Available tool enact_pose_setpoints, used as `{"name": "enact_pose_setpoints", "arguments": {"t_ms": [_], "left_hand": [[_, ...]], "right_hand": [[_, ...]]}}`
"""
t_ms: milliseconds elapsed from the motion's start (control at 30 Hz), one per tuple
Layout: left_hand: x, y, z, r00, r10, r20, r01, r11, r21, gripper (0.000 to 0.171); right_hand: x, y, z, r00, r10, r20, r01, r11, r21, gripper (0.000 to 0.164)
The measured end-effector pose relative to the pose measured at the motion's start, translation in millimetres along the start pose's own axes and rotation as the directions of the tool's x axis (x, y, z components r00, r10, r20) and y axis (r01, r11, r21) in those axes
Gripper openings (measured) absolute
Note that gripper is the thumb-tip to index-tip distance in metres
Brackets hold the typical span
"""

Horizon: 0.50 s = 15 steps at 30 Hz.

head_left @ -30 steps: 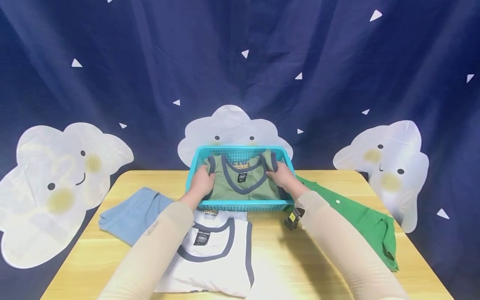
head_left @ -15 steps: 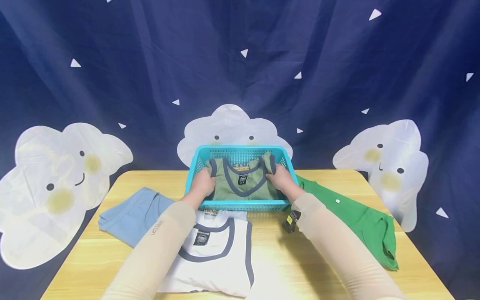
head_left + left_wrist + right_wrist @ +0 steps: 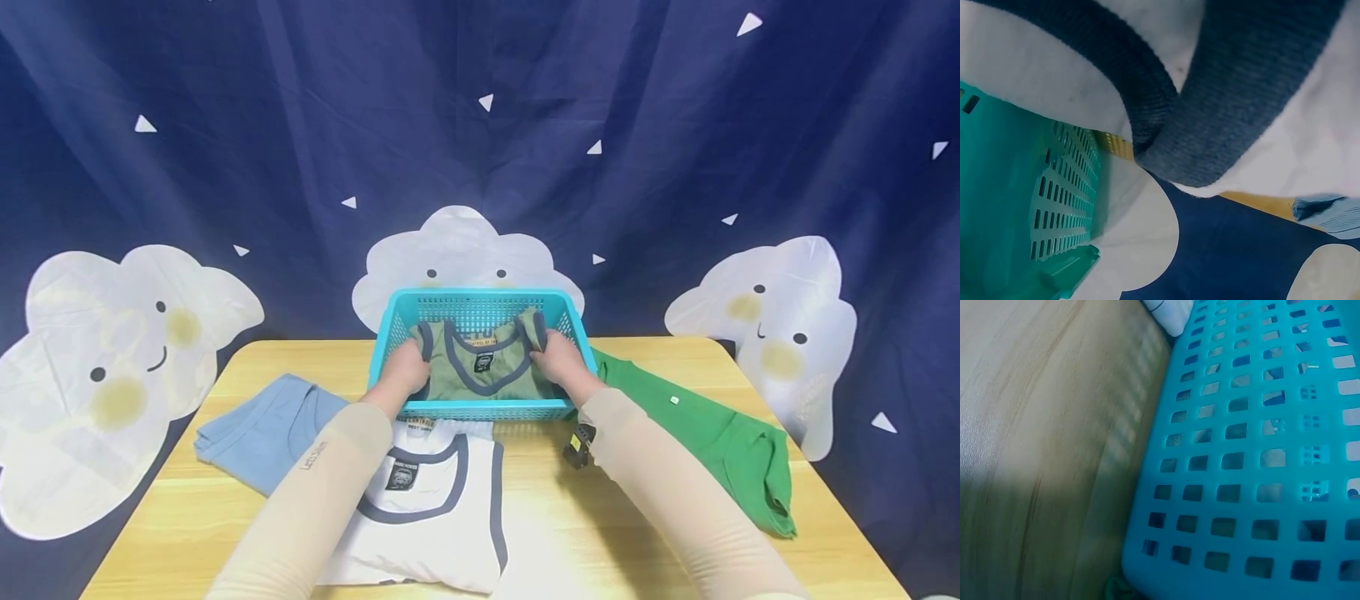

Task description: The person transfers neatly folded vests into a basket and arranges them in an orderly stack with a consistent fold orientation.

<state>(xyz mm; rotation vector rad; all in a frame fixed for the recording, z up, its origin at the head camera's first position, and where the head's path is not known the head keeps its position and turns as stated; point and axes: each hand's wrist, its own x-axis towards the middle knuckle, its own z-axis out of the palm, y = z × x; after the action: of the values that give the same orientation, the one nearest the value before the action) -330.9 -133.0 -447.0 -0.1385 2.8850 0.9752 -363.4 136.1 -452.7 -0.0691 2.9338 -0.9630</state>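
Note:
An olive-green sleeveless shirt (image 3: 480, 379) with navy trim lies inside a turquoise perforated basket (image 3: 480, 410). My left hand (image 3: 406, 367) grips its left shoulder side, and my right hand (image 3: 560, 360) grips the right one, both reaching over the basket's front rim. In front of the basket a white sleeveless shirt (image 3: 427, 542) with navy trim lies on the table, partly under my left arm. The left wrist view shows the white shirt (image 3: 1310, 137) close up beside the basket (image 3: 1004, 187). Only the basket's slotted wall (image 3: 1247, 469) and the tabletop fill the right wrist view; no fingers show there.
A folded blue garment (image 3: 281, 425) lies on the wooden table (image 3: 555, 508) at the left. At the right, a green garment (image 3: 720, 442) stretches beside the basket, partly behind my right arm. A dark blue curtain (image 3: 480, 150) with cloud prints hangs behind the table.
Both hands have lowered the olive-green shirt slightly deeper into the basket, and the right hand has shifted a little left. The other garments have stayed put.

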Motion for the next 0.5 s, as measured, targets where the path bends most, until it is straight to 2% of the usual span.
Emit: {"name": "enact_pose_setpoints", "arguments": {"t_ms": [300,500], "left_hand": [[1.0,-0.7,2.7,0.999,-0.011,0.032,0.010,1.000,0.019,0.058],[1.4,1.6,2.7,1.000,-0.007,0.027,0.006,0.999,0.042,0.058]], "right_hand": [[0.3,0.3,2.5,1.000,0.002,-0.011,-0.002,0.999,-0.051,0.047],[0.6,-0.7,1.3,0.999,0.032,-0.020,-0.034,0.997,-0.070,0.053]]}}
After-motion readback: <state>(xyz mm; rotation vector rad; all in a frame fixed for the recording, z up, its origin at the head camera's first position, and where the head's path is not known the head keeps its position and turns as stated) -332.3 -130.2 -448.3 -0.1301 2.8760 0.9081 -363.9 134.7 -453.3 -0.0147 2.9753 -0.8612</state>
